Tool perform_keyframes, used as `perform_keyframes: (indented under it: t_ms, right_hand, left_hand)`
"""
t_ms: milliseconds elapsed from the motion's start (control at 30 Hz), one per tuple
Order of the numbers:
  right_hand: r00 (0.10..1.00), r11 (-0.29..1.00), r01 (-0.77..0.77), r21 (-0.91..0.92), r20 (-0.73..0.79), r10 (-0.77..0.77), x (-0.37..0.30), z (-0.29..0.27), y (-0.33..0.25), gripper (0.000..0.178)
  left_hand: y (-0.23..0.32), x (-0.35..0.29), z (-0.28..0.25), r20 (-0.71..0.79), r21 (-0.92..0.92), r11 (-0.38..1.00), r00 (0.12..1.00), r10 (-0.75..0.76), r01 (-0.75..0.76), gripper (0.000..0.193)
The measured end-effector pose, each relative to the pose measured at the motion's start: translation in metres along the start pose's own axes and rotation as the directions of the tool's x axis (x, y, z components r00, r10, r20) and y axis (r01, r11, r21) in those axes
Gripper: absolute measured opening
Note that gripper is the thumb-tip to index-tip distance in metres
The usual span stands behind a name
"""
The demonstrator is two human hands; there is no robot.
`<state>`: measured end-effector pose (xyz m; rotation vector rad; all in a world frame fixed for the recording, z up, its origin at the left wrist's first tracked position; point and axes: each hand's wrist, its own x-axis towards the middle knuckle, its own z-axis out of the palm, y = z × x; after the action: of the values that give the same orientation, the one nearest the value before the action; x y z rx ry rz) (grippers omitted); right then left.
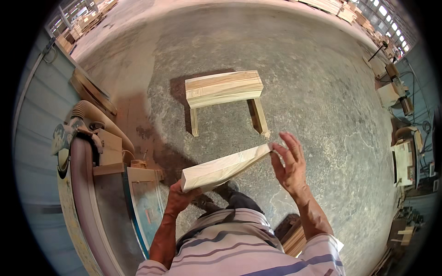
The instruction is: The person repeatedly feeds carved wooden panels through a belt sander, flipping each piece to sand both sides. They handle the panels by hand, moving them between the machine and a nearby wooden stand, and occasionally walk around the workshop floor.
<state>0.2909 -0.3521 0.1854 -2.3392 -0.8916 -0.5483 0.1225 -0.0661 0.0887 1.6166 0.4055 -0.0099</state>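
A pale, long wooden block [225,165] with flat planed faces is held at a slant in front of my body, its right end higher in the picture. My left hand [182,198] is closed round its lower left end, fingers partly hidden beneath. At the other end, my right hand [290,165] has its index finger and thumb at the corner, while the other fingers are raised and spread. Beyond the block, a stack of similar wooden pieces [224,87], one with a carved square pattern, rests on wooden supports [259,117].
On my left stands a belt sander [83,184] with a ribbed hose [108,124] and a blue-edged board [145,198]. More wood [294,239] lies by my right leg. Machinery and cables [405,138] line the right wall. Timber stacks [329,7] stand far off on the concrete floor [322,92].
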Motion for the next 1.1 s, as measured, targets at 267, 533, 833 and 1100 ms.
perform_keyframes:
  t_ms: [267, 533, 833, 1100]
  right_hand:
    - [0.867, 0.790, -0.493, 0.365, 0.126, 0.483, -0.012, 0.011, 0.007, 0.037]
    - [0.691, 0.370, -0.662, 0.652, 0.340, 0.637, -0.033, 0.048, 0.008, 0.038]
    - [0.523, 0.337, -0.836, 0.434, 0.439, 0.730, -0.071, 0.110, 0.037, 0.048]
    - [0.451, 0.382, -0.884, 0.269, 0.278, 0.848, -0.114, 0.147, 0.089, 0.061]
  left_hand:
    - [0.003, -0.003, -0.005, -0.021, -0.047, 0.999, 1.000, -0.023, 0.022, 0.038]
    - [0.008, -0.007, -0.012, -0.096, -0.055, 0.998, 0.995, 0.001, -0.006, 0.034]
    - [0.028, -0.001, -0.046, -0.580, -0.100, 0.947, 0.791, 0.195, -0.307, 0.038]
    - [0.022, -0.010, -0.111, -0.612, -0.441, 0.805, 0.789, 0.053, -0.397, 0.053]
